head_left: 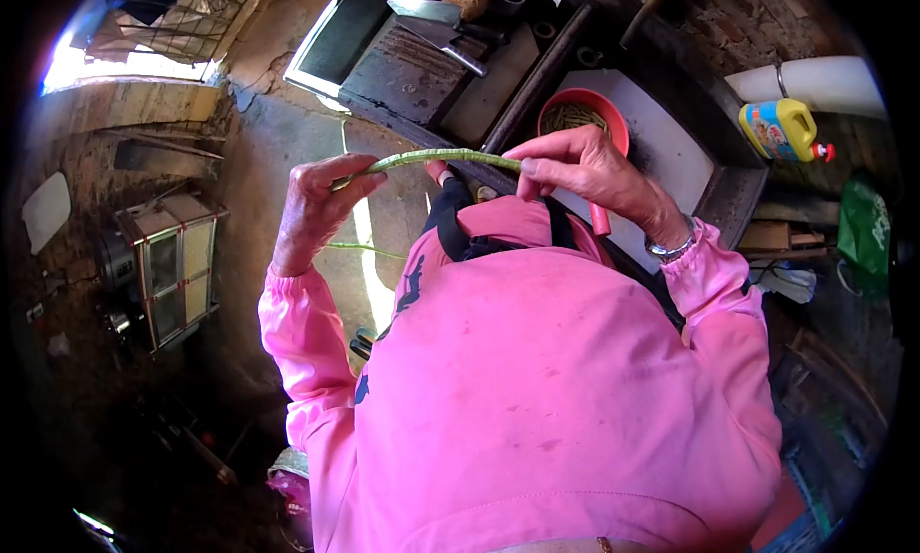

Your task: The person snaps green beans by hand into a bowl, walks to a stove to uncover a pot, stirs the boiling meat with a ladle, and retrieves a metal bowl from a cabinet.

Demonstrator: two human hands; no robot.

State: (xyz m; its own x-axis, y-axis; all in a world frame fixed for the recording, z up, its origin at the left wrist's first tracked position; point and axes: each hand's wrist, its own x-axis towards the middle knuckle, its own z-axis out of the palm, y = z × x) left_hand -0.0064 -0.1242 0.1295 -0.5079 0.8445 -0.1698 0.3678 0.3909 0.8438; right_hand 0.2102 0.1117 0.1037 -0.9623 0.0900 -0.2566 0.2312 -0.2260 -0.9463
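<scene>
A long green bean [436, 156] is stretched in a slight arch between my two hands, in front of my pink apron. My left hand [324, 196] pinches its left end between thumb and fingers. With thumb and forefinger, my right hand [589, 174] grips the other end. Just behind my right hand stands a red bowl [625, 131] with a handle, holding several greenish bean pieces [575, 117]. A thin green strand [369, 250] hangs below my left hand.
Two knives [426, 12] lie on the dark counter at the back. A yellow bottle [781, 131] with a red cap stands at the right, above a green bag [862, 232]. A small glass-fronted cabinet [177, 261] stands at the left.
</scene>
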